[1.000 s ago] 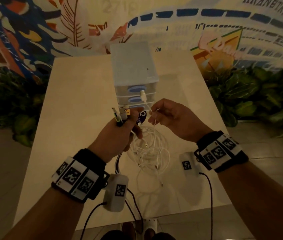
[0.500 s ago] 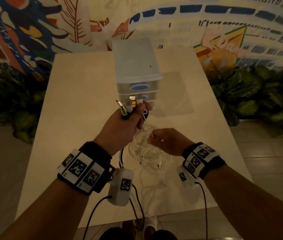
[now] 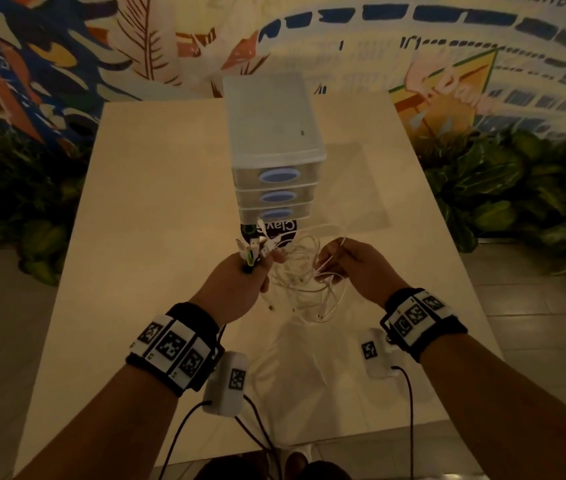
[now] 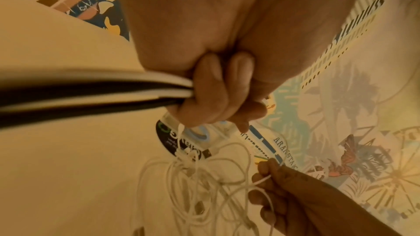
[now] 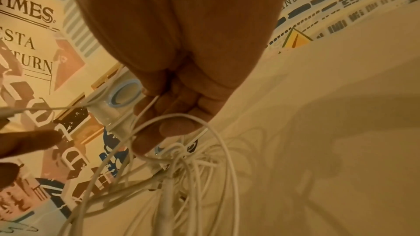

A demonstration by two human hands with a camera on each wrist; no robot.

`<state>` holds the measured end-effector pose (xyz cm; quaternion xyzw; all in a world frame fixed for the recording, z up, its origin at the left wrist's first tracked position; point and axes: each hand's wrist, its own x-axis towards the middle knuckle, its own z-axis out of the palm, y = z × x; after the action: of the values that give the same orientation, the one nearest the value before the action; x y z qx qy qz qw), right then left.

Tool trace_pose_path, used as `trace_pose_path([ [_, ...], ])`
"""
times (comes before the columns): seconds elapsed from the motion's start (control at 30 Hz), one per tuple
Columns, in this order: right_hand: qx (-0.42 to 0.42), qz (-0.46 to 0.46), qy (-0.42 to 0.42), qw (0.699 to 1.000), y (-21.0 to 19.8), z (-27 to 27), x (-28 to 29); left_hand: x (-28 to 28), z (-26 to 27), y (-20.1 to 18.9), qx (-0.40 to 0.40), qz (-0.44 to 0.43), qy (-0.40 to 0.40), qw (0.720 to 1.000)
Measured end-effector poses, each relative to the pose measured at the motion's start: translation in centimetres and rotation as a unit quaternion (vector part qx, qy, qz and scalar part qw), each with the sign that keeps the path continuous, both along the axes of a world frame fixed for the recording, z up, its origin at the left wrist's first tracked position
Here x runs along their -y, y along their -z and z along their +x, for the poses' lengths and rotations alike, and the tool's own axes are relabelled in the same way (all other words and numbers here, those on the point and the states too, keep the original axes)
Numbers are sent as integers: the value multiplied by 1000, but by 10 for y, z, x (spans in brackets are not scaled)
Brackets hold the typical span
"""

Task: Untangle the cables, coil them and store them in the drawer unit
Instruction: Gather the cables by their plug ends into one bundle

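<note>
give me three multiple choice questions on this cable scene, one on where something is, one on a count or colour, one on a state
1. Where does the drawer unit stand?
A. on the table, beyond the hands
B. on the floor
C. on a chair

2. How many drawer fronts with blue oval handles show in the head view?
A. one
B. three
C. five

3. What state are the white cables in?
A. neatly coiled
B. stored in a drawer
C. a loose tangle held between both hands

Answers:
1 A: the unit sits on the table past both hands.
2 B: three stacked fronts, all shut.
3 C: the left hand grips the plug ends and the right hand pinches one strand, loops hanging between.
</note>
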<state>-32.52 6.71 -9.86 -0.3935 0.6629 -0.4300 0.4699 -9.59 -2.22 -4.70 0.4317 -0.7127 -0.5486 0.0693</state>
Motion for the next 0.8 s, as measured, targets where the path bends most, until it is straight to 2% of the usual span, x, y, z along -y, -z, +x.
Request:
trace_pose_path([
  [0.4,67,-23,26,997,-13,7,2,-10,-16,34,35,6,4,999],
  [0.8,221,-30,86,971,-17,9,-4,-20,-19,36,39,-30,13,999],
])
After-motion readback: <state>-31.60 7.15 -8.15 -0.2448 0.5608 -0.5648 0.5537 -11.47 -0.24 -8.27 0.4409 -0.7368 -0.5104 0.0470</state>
